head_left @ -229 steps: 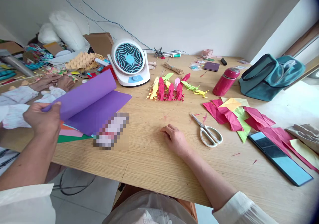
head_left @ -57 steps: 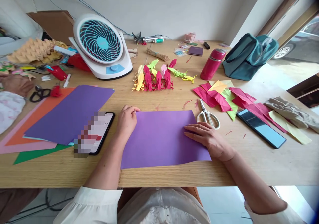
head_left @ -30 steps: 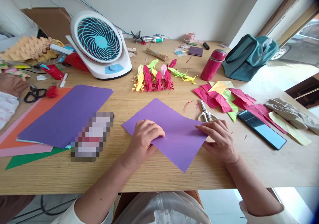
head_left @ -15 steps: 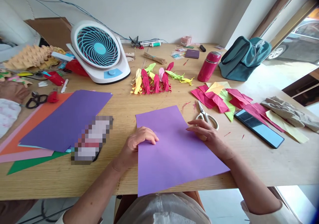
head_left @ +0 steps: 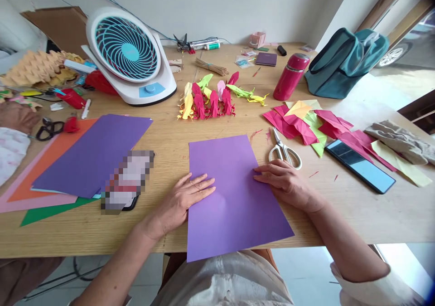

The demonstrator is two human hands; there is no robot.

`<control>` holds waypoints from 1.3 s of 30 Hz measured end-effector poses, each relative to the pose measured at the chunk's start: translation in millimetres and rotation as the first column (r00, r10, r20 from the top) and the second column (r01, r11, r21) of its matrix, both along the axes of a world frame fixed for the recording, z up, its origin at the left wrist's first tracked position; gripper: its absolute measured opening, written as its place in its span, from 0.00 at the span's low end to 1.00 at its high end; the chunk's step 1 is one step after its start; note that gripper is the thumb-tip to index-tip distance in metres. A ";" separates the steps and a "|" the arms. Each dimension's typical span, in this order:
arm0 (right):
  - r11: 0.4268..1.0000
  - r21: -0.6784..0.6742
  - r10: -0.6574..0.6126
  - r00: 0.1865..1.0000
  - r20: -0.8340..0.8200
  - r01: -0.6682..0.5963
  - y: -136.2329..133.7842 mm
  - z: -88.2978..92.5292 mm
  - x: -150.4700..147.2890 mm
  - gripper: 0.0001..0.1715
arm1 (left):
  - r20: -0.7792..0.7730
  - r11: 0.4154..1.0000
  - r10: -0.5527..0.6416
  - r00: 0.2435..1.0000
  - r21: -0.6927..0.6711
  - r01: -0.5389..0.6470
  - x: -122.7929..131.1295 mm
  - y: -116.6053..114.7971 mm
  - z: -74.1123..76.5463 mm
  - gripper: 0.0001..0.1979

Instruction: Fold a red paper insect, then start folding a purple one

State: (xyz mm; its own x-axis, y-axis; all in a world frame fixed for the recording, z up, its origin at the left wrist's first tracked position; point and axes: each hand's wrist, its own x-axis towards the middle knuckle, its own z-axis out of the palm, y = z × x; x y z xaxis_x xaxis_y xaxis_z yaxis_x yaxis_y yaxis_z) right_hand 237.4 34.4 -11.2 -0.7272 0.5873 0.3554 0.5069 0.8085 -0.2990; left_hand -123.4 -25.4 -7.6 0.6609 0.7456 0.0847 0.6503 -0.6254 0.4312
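A purple sheet of paper point(head_left: 231, 206) lies in front of me, its near edge overhanging the table edge. My left hand point(head_left: 190, 195) rests flat on its left side with fingers stretched out. On the right edge of the sheet lie the fingers of my right hand point(head_left: 285, 181), extended, with the thumb hidden beneath. White-handled scissors point(head_left: 284, 152) lie just beyond my right hand. Several folded paper figures point(head_left: 207, 99), red, yellow, green and pink, stand farther back.
To the left are stacked coloured sheets point(head_left: 98, 156), a partly blurred phone point(head_left: 131, 183) and a fan point(head_left: 127, 56). Another person's hand point(head_left: 20, 118) rests at far left. On the right are folded paper pieces point(head_left: 306, 124), a phone point(head_left: 360, 165), a red flask point(head_left: 291, 77) and a teal bag point(head_left: 345, 65).
My left hand has flattened and spread its fingers on the purple sheet. The sheet's right side has shifted slightly left and lies flatter. The camera view has shifted a little.
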 end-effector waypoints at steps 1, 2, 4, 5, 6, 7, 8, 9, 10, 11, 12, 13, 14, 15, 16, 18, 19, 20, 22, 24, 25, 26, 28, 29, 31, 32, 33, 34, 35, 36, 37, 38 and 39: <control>1.000 0.003 0.003 1.000 0.009 -0.003 0.0 -0.5 0.6 0.19 | -0.004 1.000 -0.004 1.000 0.010 0.005 -0.3 -0.8 -1.6 0.24; 1.000 0.003 0.007 1.000 0.019 -0.007 -0.1 -1.0 1.1 0.19 | -0.005 1.000 -0.002 1.000 0.018 0.002 -0.6 -1.2 -3.4 0.24; 1.000 -0.008 0.011 1.000 0.027 -0.011 -0.2 -1.7 1.8 0.20 | -0.002 1.000 0.022 1.000 0.017 -0.022 -1.6 -1.0 -6.8 0.23; 1.000 -0.017 0.012 1.000 0.024 -0.011 -0.4 -1.6 1.8 0.21 | 0.000 0.999 0.039 0.999 0.006 -0.039 -2.7 -0.6 -8.0 0.22; 1.000 -0.028 0.012 1.000 0.015 -0.011 -0.6 -1.1 1.7 0.21 | 0.005 0.998 0.055 0.998 -0.012 -0.055 -4.2 0.1 -8.9 0.22; 0.999 -0.042 0.011 1.000 0.006 -0.011 -0.9 -0.1 1.4 0.21 | 0.016 0.997 0.065 0.998 -0.032 -0.065 -6.2 0.9 -9.3 0.22; 0.998 -0.057 0.011 1.000 -0.006 -0.011 -1.2 1.1 1.1 0.21 | 0.031 0.996 0.069 0.997 -0.055 -0.067 -8.6 1.8 -9.5 0.21; 0.997 -0.074 0.014 1.000 -0.017 -0.015 -1.5 2.5 0.8 0.21 | 0.051 0.995 0.070 0.996 -0.077 -0.065 -11.1 2.6 -9.3 0.21; 0.996 -0.089 0.021 0.999 -0.028 -0.024 -1.7 3.9 0.5 0.20 | 0.077 0.994 0.068 0.995 -0.094 -0.061 -13.4 3.2 -8.9 0.21; 0.994 -0.104 0.032 0.999 -0.038 -0.036 -1.8 5.0 0.3 0.19 | 0.114 0.994 0.064 0.991 -0.100 -0.052 -15.2 3.5 -8.3 0.20; 0.992 -0.117 0.044 0.998 -0.046 -0.049 -1.8 5.7 0.3 0.18 | 0.163 0.994 0.062 0.985 -0.094 -0.047 -16.1 3.4 -7.4 0.19; 0.990 -0.130 0.052 0.997 -0.052 -0.059 -1.8 6.0 0.2 0.17 | 0.219 0.996 0.067 0.974 -0.080 -0.050 -15.9 2.9 -6.2 0.18; 0.988 -0.141 0.054 0.997 -0.057 -0.062 -1.8 5.9 0.2 0.17 | 0.272 0.996 0.077 0.959 -0.063 -0.062 -14.6 2.0 -4.7 0.17; 0.987 -0.149 0.048 0.997 -0.063 -0.057 -1.8 5.5 -0.1 0.17 | 0.321 0.995 0.100 0.942 -0.049 -0.089 -12.3 0.7 -3.0 0.15; 0.987 -0.153 0.039 0.997 -0.072 -0.050 -2.0 5.0 -0.5 0.17 | 0.349 0.991 0.136 0.927 -0.052 -0.125 -9.3 -0.7 -1.1 0.14; 0.987 -0.160 0.020 0.995 -0.097 -0.035 -2.9 4.5 -2.3 0.17 | 0.370 0.969 0.245 0.896 -0.100 -0.224 -2.6 -3.8 2.4 0.12; 0.986 -0.164 0.006 0.994 -0.109 -0.024 -3.6 4.6 -3.6 0.16 | 0.374 0.948 0.317 0.872 -0.135 -0.287 0.3 -5.1 3.9 0.12; 0.986 -0.168 -0.011 0.993 -0.117 -0.009 -4.6 5.1 -5.0 0.14 | 0.365 0.923 0.385 0.848 -0.161 -0.350 2.7 -6.3 5.1 0.12; 0.984 -0.176 -0.057 0.991 -0.121 0.035 -6.8 6.9 -8.0 0.11 | 0.323 0.867 0.498 0.805 -0.192 -0.459 5.3 -7.3 7.3 0.15; 0.978 -0.193 -0.106 0.987 -0.122 0.081 -8.9 9.4 -10.8 0.14 | 0.270 0.830 0.557 0.785 -0.206 -0.518 6.0 -6.7 9.8 0.18; 0.973 -0.209 -0.125 0.984 -0.124 0.097 -9.8 10.8 -12.1 0.15 | 0.251 0.817 0.576 0.778 -0.218 -0.534 5.9 -5.8 11.2 0.19; 0.966 -0.233 -0.142 0.982 -0.124 0.110 -10.6 12.2 -13.4 0.16 | 0.238 0.805 0.591 0.770 -0.233 -0.546 5.8 -4.6 12.6 0.19; 0.947 -0.293 -0.173 0.978 -0.114 0.134 -11.6 14.6 -15.9 0.19 | 0.212 0.773 0.631 0.747 -0.263 -0.578 5.9 -2.1 15.1 0.18; 0.936 -0.320 -0.188 0.976 -0.106 0.146 -12.0 15.5 -17.2 0.21 | 0.193 0.752 0.653 0.732 -0.279 -0.598 6.0 -1.0 16.1 0.19; 0.911 -0.371 -0.227 0.969 -0.094 0.178 -12.9 16.5 -19.6 0.26 | 0.154 0.711 0.693 0.704 -0.308 -0.632 6.6 0.9 17.8 0.19; 0.896 -0.399 -0.252 0.964 -0.087 0.198 -13.6 16.7 -20.8 0.27 | 0.139 0.697 0.704 0.696 -0.322 -0.641 7.0 1.6 18.6 0.19; 0.875 -0.431 -0.282 0.956 -0.080 0.222 -14.5 16.8 -21.9 0.28 | 0.124 0.687 0.711 0.692 -0.335 -0.645 7.3 2.3 19.4 0.19; 0.846 -0.470 -0.317 0.946 -0.065 0.252 -15.6 16.7 -23.0 0.28 | 0.109 0.679 0.714 0.692 -0.346 -0.647 7.5 3.0 20.3 0.18; 0.811 -0.511 -0.357 0.933 -0.044 0.286 -16.8 16.7 -24.2 0.27 | 0.088 0.674 0.714 0.694 -0.355 -0.648 7.4 3.8 21.4 0.18; 0.773 -0.547 -0.398 0.917 -0.022 0.322 -17.9 16.7 -25.4 0.27 | 0.059 0.669 0.712 0.700 -0.360 -0.650 7.1 4.8 22.7 0.17; 0.738 -0.574 -0.434 0.901 0.000 0.356 -18.9 16.7 -26.7 0.27 | 0.022 0.667 0.705 0.709 -0.362 -0.651 6.5 6.1 24.4 0.17; 0.710 -0.589 -0.465 0.885 0.018 0.385 -19.6 16.7 -28.2 0.27 | -0.023 0.667 0.693 0.720 -0.359 -0.653 5.7 7.6 26.5 0.16; 0.692 -0.595 -0.489 0.872 0.031 0.409 -20.0 16.7 -29.7 0.27 | -0.073 0.669 0.678 0.732 -0.351 -0.655 4.9 9.4 29.2 0.15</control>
State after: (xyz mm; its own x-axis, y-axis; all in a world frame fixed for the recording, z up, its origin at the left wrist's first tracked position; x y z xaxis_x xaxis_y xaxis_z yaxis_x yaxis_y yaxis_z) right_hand 207.6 14.4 5.6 -0.2977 0.9507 -0.0865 0.6922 0.1525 -0.7054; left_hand -118.5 -16.0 21.6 -0.0208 0.9727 -0.2310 0.8040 0.1537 0.5745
